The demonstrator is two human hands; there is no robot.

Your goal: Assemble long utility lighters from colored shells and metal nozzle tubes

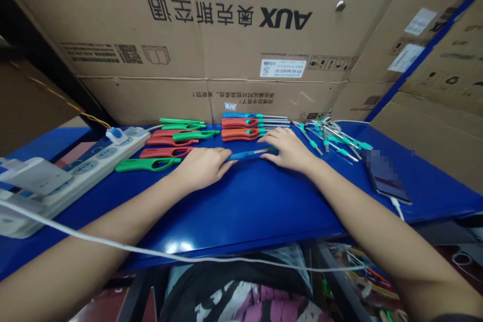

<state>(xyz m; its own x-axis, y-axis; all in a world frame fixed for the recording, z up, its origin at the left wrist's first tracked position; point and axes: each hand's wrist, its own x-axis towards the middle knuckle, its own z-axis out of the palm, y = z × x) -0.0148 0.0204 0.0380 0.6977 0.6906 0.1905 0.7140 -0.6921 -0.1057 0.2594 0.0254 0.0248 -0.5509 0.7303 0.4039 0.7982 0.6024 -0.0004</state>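
Note:
My left hand [206,166] is closed around one end of a blue lighter handle [243,155]. A thin metal tube runs from that handle to my right hand [289,148], whose fingers pinch around its far end, near a small dark green tip. Left of my hands lie red handles [166,152] and green handles [147,164]. Behind them is a stack of lighters with metal tubes, an orange one [241,134] nearest and a blue one [239,115] at the back. To the right lies a loose pile of metal tubes with teal ends [334,136].
A white power strip [94,161] with a plugged-in charger [37,176] stands at the left of the blue table [226,211]. A phone [387,178] on a cable lies at the right. A white cord [151,250] crosses in front. Cardboard [226,60] walls the back.

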